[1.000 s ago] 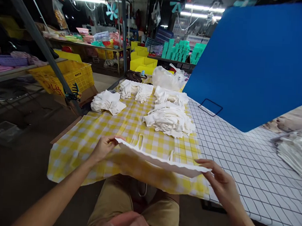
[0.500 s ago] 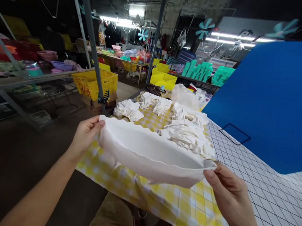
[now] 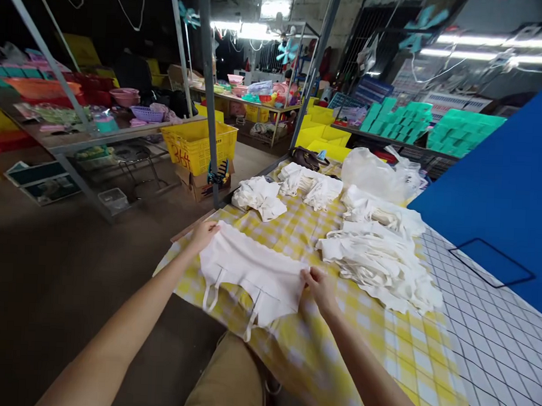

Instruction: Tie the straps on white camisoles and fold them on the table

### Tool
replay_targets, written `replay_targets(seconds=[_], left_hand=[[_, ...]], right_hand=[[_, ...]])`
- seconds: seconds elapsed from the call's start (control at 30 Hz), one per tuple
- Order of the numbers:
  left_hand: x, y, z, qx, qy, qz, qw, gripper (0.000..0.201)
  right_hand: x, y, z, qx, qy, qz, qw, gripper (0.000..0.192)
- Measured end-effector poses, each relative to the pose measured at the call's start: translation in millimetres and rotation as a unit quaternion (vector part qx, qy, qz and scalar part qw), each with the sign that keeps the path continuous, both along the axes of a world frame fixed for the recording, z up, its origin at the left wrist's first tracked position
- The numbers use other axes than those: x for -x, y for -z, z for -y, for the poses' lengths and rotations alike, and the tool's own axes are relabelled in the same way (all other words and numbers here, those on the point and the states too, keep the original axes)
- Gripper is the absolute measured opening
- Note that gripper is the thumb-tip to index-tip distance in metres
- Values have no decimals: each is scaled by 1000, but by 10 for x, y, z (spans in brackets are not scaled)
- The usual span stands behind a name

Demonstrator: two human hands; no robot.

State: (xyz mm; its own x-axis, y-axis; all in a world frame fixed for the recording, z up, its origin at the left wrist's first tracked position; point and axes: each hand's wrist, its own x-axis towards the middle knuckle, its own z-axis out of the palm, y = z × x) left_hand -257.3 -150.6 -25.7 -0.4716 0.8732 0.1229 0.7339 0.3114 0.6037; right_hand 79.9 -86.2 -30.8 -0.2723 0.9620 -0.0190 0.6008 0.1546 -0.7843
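A white camisole (image 3: pixel 254 265) is stretched flat between my hands, low over the yellow checked tablecloth (image 3: pixel 332 343). Its wavy hem faces away from me and its thin straps hang toward my lap. My left hand (image 3: pixel 203 235) pinches one end of the hem, while my right hand (image 3: pixel 317 287) grips the other end. To the right of my right hand lies a large heap of white garments (image 3: pixel 380 264). Beyond the camisole rests a smaller crumpled white pile (image 3: pixel 258 196).
Further white stacks (image 3: pixel 310 184) lie near a clear plastic bag (image 3: pixel 375 174) and a dark handbag (image 3: pixel 306 158). A metal post (image 3: pixel 211 104) rises at the table's left edge, by a yellow crate (image 3: pixel 197 145). A blue panel (image 3: pixel 499 207) and white grid surface (image 3: pixel 507 339) border the right.
Both hands have lowered the camisole away from me toward the tablecloth. Its opening, spread wide before, now lies closed and flat, with the straps showing. The view has swung left.
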Motion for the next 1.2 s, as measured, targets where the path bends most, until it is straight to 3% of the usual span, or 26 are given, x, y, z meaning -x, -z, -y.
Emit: replay_targets(seconds=[0.07, 0.17, 0.53, 0.87, 0.93, 1.03, 1.1, 1.2], left_hand=[[16, 131, -167, 24, 2, -25, 999, 21], [59, 200, -333, 37, -2, -37, 999, 21], [43, 194, -805, 85, -27, -69, 994, 22], [-48, 151, -937, 94, -69, -121, 986, 21], [-116, 150, -904, 71, -88, -154, 982, 23], [-312, 164, -856, 22, -97, -217, 971, 37], [-538, 176, -848, -2, -59, -224, 973, 40], [-1039, 183, -884, -25, 60, -183, 981, 37]], right_hand=[[67, 162, -149, -24, 23, 47, 998, 32], [106, 216, -316, -43, 34, 87, 995, 29], [200, 266, -706, -66, 73, 205, 974, 22], [293, 302, -764, -114, 84, 215, 966, 17], [192, 284, -719, -152, 72, 209, 963, 20], [-164, 213, -703, -266, 68, 203, 940, 26], [-491, 118, -766, -337, 112, 210, 911, 28], [-956, -83, -970, -372, 207, 233, 874, 29]])
